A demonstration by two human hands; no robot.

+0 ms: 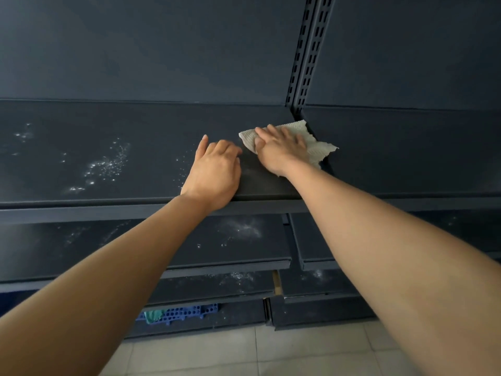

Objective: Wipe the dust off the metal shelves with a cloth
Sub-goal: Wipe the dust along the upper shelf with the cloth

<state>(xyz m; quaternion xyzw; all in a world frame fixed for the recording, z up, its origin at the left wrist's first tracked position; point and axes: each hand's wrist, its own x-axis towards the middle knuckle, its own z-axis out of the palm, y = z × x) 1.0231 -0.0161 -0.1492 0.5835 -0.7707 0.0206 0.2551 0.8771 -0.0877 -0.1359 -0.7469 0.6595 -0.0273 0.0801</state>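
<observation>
Right hand (pixel 279 149), fingers spread flat, pins the cloth (pixel 318 147) to the shelf (pixel 122 169); light, soft and limp, it likely handles best bunched under the palm.

Pale tiled floor (pixel 311 354) — dim light.

The top shelf (pixel 151 153) is dark metal with a matt painted finish. It looks smooth, with pale dust specks on its left part. The cloth (pixel 318 147) is off-white fabric with a ribbed, rough texture. The back panel (pixel 162 50) has the same matt dark finish, and the slotted upright (pixel 309 55) is punched metal. The lower shelves (pixel 217 240) also carry whitish dust. A blue crate (pixel 189 312) below looks like perforated plastic. The floor tiles (pixel 217 354) are pale, smooth and a little glossy.
</observation>
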